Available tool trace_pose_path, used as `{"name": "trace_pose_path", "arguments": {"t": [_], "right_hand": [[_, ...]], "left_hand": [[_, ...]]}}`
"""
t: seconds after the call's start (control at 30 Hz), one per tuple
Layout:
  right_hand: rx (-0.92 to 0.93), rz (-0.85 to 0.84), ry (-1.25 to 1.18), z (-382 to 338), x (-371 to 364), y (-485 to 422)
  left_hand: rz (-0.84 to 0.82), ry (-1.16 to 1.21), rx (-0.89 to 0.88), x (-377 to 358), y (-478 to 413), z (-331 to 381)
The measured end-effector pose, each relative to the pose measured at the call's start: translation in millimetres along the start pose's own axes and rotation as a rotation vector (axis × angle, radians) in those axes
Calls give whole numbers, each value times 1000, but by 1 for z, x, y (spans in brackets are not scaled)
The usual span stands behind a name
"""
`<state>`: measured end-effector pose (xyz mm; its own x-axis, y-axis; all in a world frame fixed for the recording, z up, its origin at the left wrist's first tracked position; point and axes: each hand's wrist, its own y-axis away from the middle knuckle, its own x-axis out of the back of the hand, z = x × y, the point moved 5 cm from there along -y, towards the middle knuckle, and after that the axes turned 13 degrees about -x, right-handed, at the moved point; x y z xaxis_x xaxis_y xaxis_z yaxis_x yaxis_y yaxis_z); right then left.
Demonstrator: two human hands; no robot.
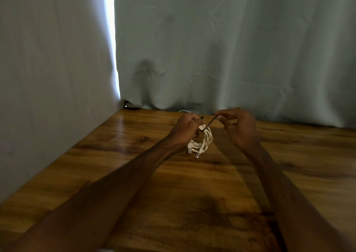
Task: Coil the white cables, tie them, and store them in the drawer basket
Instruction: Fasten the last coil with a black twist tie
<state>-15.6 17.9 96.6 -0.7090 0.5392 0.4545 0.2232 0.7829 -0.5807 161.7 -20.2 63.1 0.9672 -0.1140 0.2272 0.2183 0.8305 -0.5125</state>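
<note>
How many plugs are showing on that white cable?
2. One plug hangs at the coil's lower left, the other just right of it. More may hide behind the left hand.

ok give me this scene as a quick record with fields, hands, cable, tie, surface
left hand: grips the top of the coil
right hand: pinches one end of the tie, pulling it up and to the right
coil: white cable, looped, plugs hanging at the bottom
tie: dark, hooked round the coil, other end sticks out by the left fingers, not closed
table: wood
backdrop: curtain
drawer basket: not in view
</note>
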Motion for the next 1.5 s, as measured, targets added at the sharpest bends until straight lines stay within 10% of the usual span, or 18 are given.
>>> {"name": "trace_pose_path", "arguments": {"t": [0.5,1.17,1.5], "right_hand": [[-240,18,-332,1,-16,10],[-692,-616,-577,-13,-38,26],[-363,-612,-552,-27,-45,31]], "left_hand": [[-46,22,-4,-11,3,2],[190,-90,-63,8,0,8],[238,-122,-25,13,0,7]]}}
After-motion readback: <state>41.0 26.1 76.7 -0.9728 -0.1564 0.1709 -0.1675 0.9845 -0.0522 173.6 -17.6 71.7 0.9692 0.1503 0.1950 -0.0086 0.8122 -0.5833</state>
